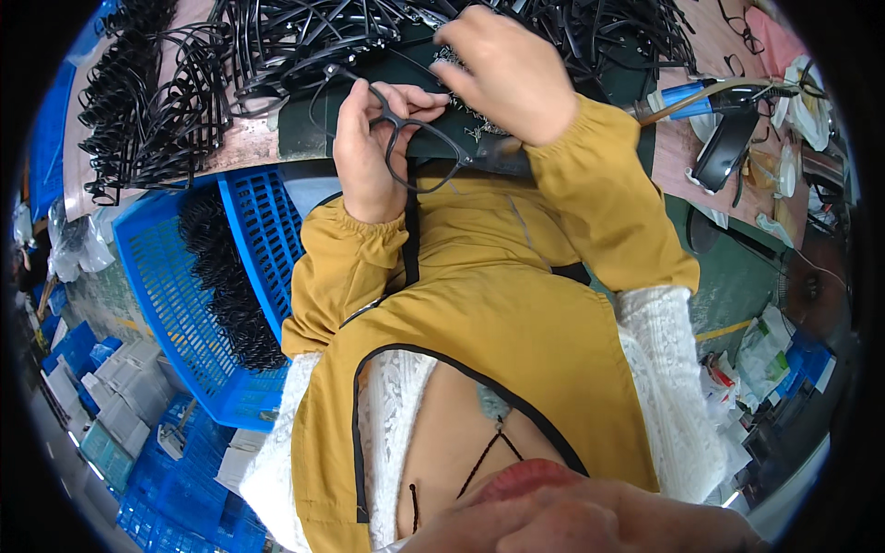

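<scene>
Head view, near to far: the left hand (369, 152) is clamped around a black eyeglass frame (417, 147) at its left rim, held just above the dark green bench mat (300, 129). The right hand (507, 69), fingers curled together, reaches past it to small metal parts (461, 60). The frame looks light, thin and springy, probably easily scratched; gripping the rim beside the bridge seems safest. Beyond lie heaps of black frames (277, 37)

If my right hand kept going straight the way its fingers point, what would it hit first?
Probably the heap of black eyeglass frames on the bench; the right hand points up-left toward it, though depth is unclear.
</scene>
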Tool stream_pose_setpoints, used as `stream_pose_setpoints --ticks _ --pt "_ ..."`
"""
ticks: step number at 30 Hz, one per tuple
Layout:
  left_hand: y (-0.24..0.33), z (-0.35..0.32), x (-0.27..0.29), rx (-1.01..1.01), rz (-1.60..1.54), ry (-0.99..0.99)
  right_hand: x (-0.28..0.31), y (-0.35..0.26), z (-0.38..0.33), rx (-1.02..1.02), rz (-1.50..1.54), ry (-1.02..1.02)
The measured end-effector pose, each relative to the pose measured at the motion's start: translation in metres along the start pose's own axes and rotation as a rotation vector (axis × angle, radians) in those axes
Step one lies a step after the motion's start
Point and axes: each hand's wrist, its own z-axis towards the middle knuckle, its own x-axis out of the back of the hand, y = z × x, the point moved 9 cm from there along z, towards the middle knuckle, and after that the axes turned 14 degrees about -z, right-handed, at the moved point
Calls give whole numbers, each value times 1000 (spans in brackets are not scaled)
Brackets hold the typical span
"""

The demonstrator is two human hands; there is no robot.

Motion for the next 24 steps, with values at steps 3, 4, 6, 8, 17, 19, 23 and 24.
stream_pose_setpoints --ticks 3,4,6,8,17,19,23,24 --pt "0 -15 10 -105 -88 112 -37 -19 9 74 -119 -136" --pt "0 -23 13 -129 -93 132 -44 -20 14 57 -122 -159" --pt "3 -34 14 -162 -58 105 -51 -19 16 22 -117 -248" --pt "-2 -35 14 -125 -14 101 -37 -19 15 38 -86 -253" --pt "-45 11 -40 191 -14 -56 65 55 -67 -320 154 -201" --pt "-60 -10 -50 429 -99 -162 49 66 -97 -518 561 -131" --pt "-113 -90 -23 1079 47 -18 12 57 -126 -495 735 -17" --pt "-115 -94 -19 1079 46 -10 1 59 -133 -558 822 -9"
